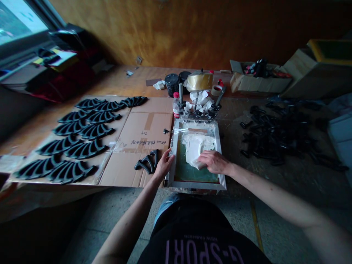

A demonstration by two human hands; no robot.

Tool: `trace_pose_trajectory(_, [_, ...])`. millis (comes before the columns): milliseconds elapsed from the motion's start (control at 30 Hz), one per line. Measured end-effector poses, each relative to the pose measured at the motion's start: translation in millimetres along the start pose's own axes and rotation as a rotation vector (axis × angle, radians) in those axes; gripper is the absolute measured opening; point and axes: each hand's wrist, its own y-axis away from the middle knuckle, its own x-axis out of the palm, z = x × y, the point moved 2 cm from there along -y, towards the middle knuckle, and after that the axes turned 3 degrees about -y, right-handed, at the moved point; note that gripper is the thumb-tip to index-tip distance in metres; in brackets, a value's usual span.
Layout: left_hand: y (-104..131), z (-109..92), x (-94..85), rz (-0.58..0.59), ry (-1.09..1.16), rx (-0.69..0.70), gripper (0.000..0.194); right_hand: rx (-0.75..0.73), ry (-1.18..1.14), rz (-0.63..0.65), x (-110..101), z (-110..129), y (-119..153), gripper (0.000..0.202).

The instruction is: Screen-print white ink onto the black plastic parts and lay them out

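Shirt [203,227] nearest, right fingers [204,157] clamp over perhaps a scraper [200,166]; left [164,163], half-open, touch frame [198,185].

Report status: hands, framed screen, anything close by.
Left hand at framed screen's left edge. Right hand gripping pale object by white paste. Black parts close beside left hand.

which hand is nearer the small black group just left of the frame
Left: the left hand is at the left edge of the frame, just right of the black group; the right hand is farther right, over the frame.

Left hand [164,163], right hand [215,162], white-smeared framed screen [188,173]
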Motion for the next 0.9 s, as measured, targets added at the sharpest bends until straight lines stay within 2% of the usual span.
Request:
trace_pose_trajectory(133, [1.3,-2.1,2.0,0.024,0.054,0.005,0.069,0.113,0.041,-0.183,1.3,-3.8,0.2,0.018])
trace_pose_trajectory(200, [2.2,-3.1,2.4,0.029,0.077,0.0,0.069,0.071,0.082,-0.249,10.8,0.8,5.1,0.024])
trace_pose_trajectory(267, [3.5,-5.2,2.4,0.035,0.107,-0.01,0.069,-0.002,0.066,-0.239,18.7,7.2,12.0,0.026])
trace_pose_trajectory(333, [6.1,-10.5,1.3,0.041,0.134,-0.017,0.07,0.009,0.016,-0.22,17.1,8.5,11.3,0.021])
trace_pose_trajectory(400, [11.0,-20.7,-2.0,0.057,0.156,-0.021,0.073,0.096,-0.04,-0.249,3.4,0.6,-2.9,0.019])
trace_pose_trajectory(433, [14.5,-28.0,-4.8,0.064,0.163,-0.017,0.075,0.154,-0.066,-0.285,-7.6,-7.4,-13.9,0.024])
trace_pose_trajectory(500, [22.6,-47.1,-12.7,0.059,0.17,0.012,0.074,0.277,-0.104,-0.377,-35.3,-30.8,-36.1,0.043])
trace_pose_trajectory(567, [29.8,-70.9,-21.5,0.044,0.189,0.056,0.066,0.398,-0.118,-0.461,-65.5,-62.1,-46.7,0.054])
trace_pose_trajectory(633, [32.1,-97.8,-28.2,0.037,0.244,0.101,0.06,0.536,-0.113,-0.57,-90.3,-95.7,-37.3,0.048])
trace_pose_trajectory(700, [27.5,-127.5,-32.0,0.015,0.35,0.192,0.059,0.689,-0.106,-0.686,-99.3,-122.8,-12.0,0.035])
trace_pose_trajectory(767, [17.6,-157.3,-33.7,-0.039,0.442,0.325,0.055,0.828,-0.122,-0.708,-85.1,-134.9,15.6,0.03])
trace_pose_trajectory(800, [12.0,-170.4,-33.4,-0.057,0.469,0.377,0.054,0.872,-0.145,-0.655,-69.5,-133.9,25.8,0.03])
trace_pose_trajectory(867, [2.7,-188.4,-30.2,-0.076,0.488,0.424,0.054,0.857,-0.186,-0.451,-28.5,-118.4,35.1,0.029])
trace_pose_trajectory(900, [0.5,-191.6,-27.1,-0.094,0.496,0.425,0.055,0.794,-0.18,-0.335,-7.3,-105.3,34.3,0.028])
